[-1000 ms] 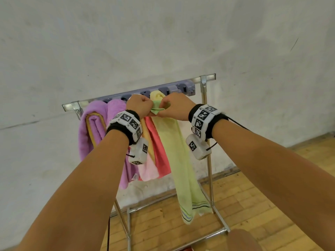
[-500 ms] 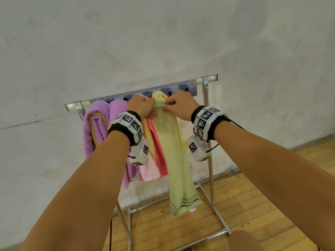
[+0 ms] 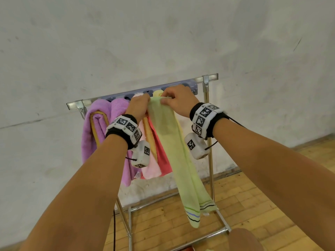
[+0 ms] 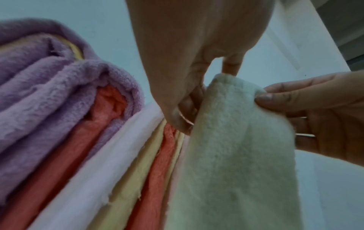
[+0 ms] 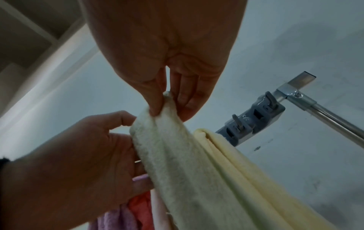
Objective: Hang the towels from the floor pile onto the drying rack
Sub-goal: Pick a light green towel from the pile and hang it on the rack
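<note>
**Green towel held at the rail, 2 hands on its top edge**

Both hands are up at the drying rack now. The left hand pinches the left corner of the green towel, the right hand pinches the right corner between thumb and fingers, and the folded top edge runs short and level between them. From there its long axis drops straight down toward the wooden floor. The grey clip strip lies just beyond and to the right of the right hand, so that hand looks nearer the free clips. I'd say the towel isn't fixed yet. To the left, the purple towel, a coral one and a yellow towel already hang packed together. Behind is a plain pale wall.
</note>
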`<state>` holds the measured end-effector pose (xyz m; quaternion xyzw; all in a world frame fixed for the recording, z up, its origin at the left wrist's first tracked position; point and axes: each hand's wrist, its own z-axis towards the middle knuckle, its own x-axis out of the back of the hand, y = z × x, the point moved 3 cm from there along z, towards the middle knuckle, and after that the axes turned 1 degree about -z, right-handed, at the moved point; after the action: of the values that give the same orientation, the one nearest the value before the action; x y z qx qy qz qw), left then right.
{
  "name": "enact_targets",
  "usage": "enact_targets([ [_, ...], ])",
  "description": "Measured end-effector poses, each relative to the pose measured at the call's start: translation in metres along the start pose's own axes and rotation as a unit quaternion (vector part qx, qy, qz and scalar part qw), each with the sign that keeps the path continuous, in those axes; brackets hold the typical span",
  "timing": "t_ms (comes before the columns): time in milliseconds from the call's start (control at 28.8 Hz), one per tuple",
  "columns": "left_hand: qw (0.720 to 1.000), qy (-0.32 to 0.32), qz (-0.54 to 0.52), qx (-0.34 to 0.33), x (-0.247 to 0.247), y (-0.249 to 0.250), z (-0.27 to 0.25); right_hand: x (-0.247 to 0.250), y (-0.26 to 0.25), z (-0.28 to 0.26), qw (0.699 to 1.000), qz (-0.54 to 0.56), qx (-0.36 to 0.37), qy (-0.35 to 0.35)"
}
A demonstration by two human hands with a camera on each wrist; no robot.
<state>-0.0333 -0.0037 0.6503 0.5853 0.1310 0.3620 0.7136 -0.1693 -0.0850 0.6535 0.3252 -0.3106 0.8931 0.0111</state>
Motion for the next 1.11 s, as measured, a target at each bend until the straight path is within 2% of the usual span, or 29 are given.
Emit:
enact_targets([
  [104,0.992,-0.04,-0.119,0.028,-0.007,-0.005,-0.006,0.002,-0.002,0.002,0.999,0.045,-0.009,0.016],
  [174,0.99,-0.073,-0.118,0.025,-0.009,-0.008,-0.01,0.004,-0.003,0.002,0.997,0.074,-0.008,0.023],
  [243,0.991,-0.093,-0.099,-0.011,-0.01,-0.009,-0.012,0.008,-0.002,0.002,0.994,0.102,-0.011,0.033],
  [347,0.988,-0.087,-0.119,-0.052,-0.009,-0.005,-0.013,0.012,0.001,-0.005,0.981,0.186,-0.03,0.035],
  [417,0.985,-0.081,-0.137,-0.063,-0.009,0.002,-0.012,0.011,0.003,-0.012,0.967,0.245,-0.071,0.007],
  [486,0.982,-0.076,-0.154,-0.072,-0.009,0.009,-0.012,0.007,0.008,-0.018,0.953,0.274,-0.12,-0.053],
  [590,0.978,-0.054,-0.18,-0.088,-0.005,0.013,-0.008,0.0,0.019,-0.022,0.939,0.294,-0.137,-0.115],
  [694,0.979,-0.05,-0.187,-0.069,-0.006,0.01,-0.007,0.001,0.021,-0.022,0.935,0.324,-0.117,-0.086],
  [833,0.984,-0.111,-0.14,0.028,-0.021,-0.001,-0.02,0.007,0.019,-0.018,0.92,0.376,-0.108,0.001],
  [937,0.984,-0.124,-0.129,0.011,-0.025,-0.005,-0.024,0.011,0.019,-0.017,0.918,0.383,-0.105,0.024],
  [1111,0.977,-0.097,-0.188,-0.025,-0.024,0.01,-0.02,0.002,0.026,-0.025,0.898,0.402,-0.159,-0.083],
])
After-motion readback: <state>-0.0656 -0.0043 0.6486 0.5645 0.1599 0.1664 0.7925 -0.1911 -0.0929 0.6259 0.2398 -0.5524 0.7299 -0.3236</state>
